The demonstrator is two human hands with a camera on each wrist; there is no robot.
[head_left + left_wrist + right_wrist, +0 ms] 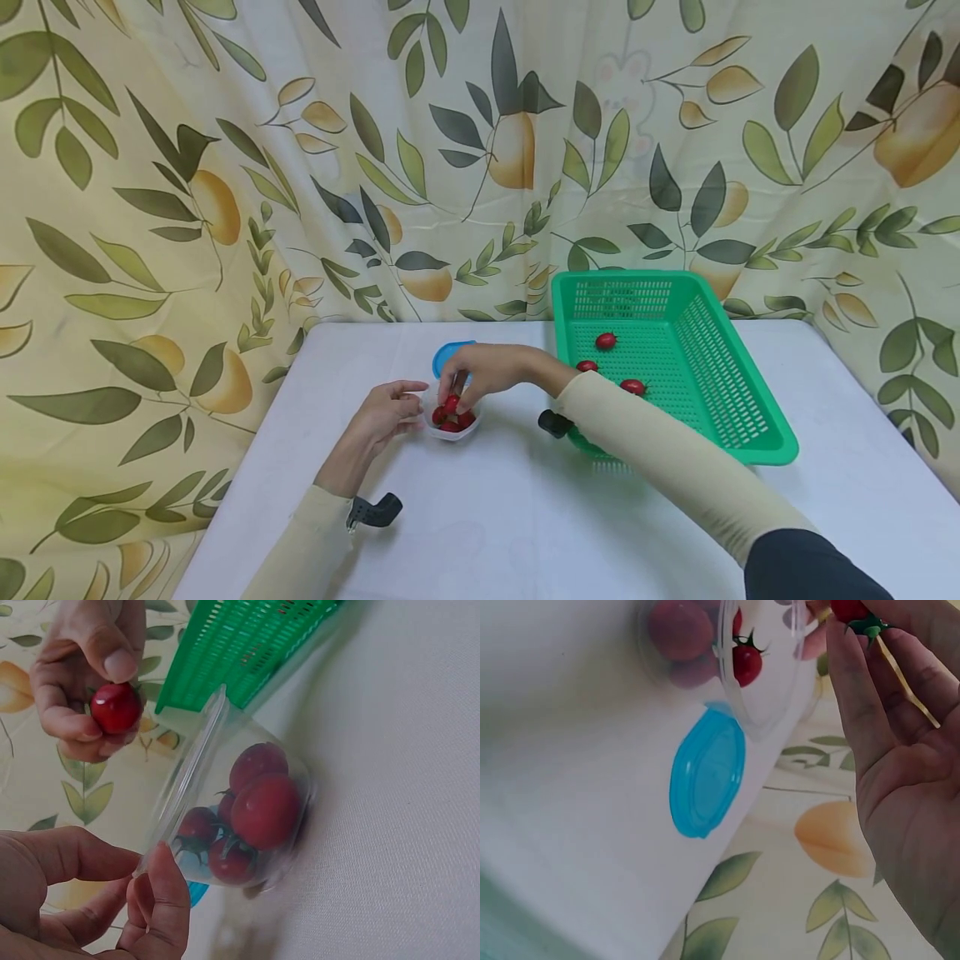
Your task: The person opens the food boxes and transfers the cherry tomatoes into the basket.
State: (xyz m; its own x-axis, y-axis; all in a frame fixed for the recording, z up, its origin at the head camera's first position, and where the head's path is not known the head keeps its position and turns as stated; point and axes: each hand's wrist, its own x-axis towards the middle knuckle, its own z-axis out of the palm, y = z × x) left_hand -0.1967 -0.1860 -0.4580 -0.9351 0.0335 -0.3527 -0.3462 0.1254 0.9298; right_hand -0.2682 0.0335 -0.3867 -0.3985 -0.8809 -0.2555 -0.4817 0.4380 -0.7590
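My right hand (491, 371) pinches a red cherry tomato (116, 709) with a green stem between thumb and fingers. It hovers over the open mouth of a clear plastic container (196, 754). Several cherry tomatoes (268, 811) lie inside, seen through the wall. On the container's left side, my left hand (386, 414) pinches the rim between thumb and finger. A blue lid (707, 774) lies on the table just behind the container, partly covered by the right hand in the head view.
A green perforated basket (716, 358) stands at the right on the white-covered table (480, 533). In it lie a few cherry tomatoes (606, 341), and the right forearm crosses its near left corner. A leaf-patterned curtain (300, 167) hangs behind the table.
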